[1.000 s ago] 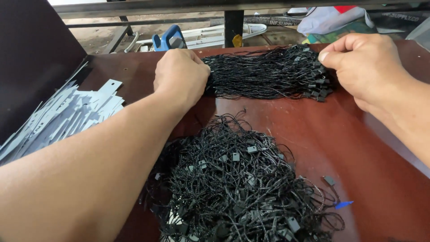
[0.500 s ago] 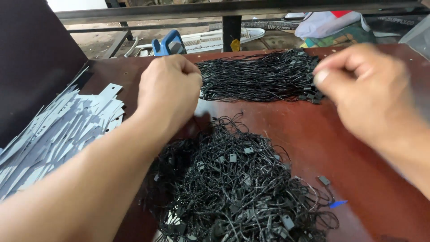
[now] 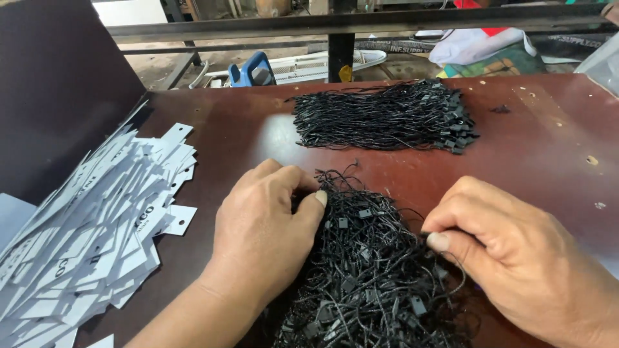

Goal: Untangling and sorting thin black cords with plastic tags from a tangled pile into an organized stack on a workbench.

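From my feed, both hands are down in the loose heap of black string loops (image 3: 374, 270), which sits on the near-centre part of the reddish-brown tabletop (image 3: 548, 148), btwn the two hands.

Left hand (image 3: 264, 235): palm down on the left edge of the heap, fingers curled over the strings, thumb tip pressed against the top left of the pile. Grip looks half clenched on strands, but I can't tell if anything is truly pinched, since the fingertips are buried.

Right hand (image 3: 516, 258): on the right edge of the heap, thumb & forefinger pressed together w/ strands running under them. Grip clenched, grasping a few of the strings.

The heap is tangled, w/ small black plastic locks scattered thru it; its near end runs off the bottom of the frame.

Farther back on the tabletop, well apart from the hands, lies a neat bundle of the same black strings (image 3: 383, 116), laid roughly parallel, left to right, w/ the plastic ends stacked at its right side.

Left of the left hand, a spread of white paper tags (image 3: 97, 225) w/ punched holes, overlapping, fanned from the near-left corner toward the dark upright board (image 3: 58, 96) at the left.

Beyond the far edge: a metal rail, a blue object (image 3: 251, 69) & some cloth, blurry.
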